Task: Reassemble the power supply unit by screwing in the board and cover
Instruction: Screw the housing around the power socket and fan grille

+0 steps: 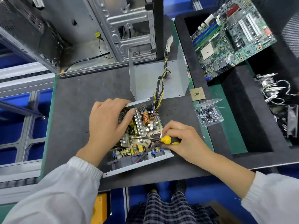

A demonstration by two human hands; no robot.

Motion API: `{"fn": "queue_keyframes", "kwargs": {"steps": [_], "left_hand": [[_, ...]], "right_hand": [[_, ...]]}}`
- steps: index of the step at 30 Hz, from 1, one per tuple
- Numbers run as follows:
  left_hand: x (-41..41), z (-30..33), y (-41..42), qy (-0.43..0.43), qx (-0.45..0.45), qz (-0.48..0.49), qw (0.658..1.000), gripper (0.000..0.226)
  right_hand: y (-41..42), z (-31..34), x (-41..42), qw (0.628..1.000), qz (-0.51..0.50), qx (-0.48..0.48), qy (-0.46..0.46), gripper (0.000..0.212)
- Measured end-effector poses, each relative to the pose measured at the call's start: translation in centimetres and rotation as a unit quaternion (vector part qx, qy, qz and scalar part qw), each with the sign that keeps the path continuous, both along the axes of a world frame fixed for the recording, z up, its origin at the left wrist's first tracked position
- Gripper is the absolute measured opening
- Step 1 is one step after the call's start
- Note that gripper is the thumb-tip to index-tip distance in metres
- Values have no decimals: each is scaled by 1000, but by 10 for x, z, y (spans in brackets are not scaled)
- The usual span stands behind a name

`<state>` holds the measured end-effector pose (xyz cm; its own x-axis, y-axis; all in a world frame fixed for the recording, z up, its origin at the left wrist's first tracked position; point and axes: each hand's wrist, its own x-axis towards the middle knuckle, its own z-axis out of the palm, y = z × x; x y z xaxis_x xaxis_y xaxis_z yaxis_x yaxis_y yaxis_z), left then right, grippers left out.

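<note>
The open power supply unit (139, 165) lies on the dark mat in front of me, its circuit board (145, 126) with coils and capacitors exposed. My left hand (106, 125) grips the unit's far left wall, thumb reaching over the board. My right hand (182, 139) holds a yellow-handled screwdriver (166, 140) nearly flat, its shaft pointing left across the board. The grey metal cover (145, 78) lies behind the unit, with the yellow and black cable bundle (159, 91) running over it.
A clear bag of screws (208, 113) and a CPU chip (197, 94) sit to the right. A loose screw (87, 131) lies left of the unit. An open computer case (97, 38) stands behind. A motherboard (231, 36) rests in the black tray at right.
</note>
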<state>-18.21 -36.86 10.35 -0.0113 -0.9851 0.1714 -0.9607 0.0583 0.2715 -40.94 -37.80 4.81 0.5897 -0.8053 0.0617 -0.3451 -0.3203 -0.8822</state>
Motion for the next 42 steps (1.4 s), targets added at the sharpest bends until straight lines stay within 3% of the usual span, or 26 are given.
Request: {"fn": "queue_keyframes", "kwargs": {"steps": [7,17,33,35,38,40,42], "left_hand": [[-1,-1,0,-11,-3,7,1000,27],[1,-2,0,-9,-8,0,1000,34],[4,-3,0,-23,2,-10,1000,34],[4,5,0,32,27,-1,999,35],[5,30,-17,232,45,60,970,41],[4,43,-53,249,83,115,958,54],[0,53,-93,252,179,156,938,69]], "right_hand": [[2,-2,-2,1000,16,-16,-12,9],[-3,-4,-4,997,29,-71,6,3],[2,1,0,997,-14,-41,57,18],[1,2,0,996,-15,-34,81,16],[0,5,0,995,-7,-23,93,11],[1,7,-1,995,-3,-17,99,11],[2,10,-1,994,1,-19,104,11]]}}
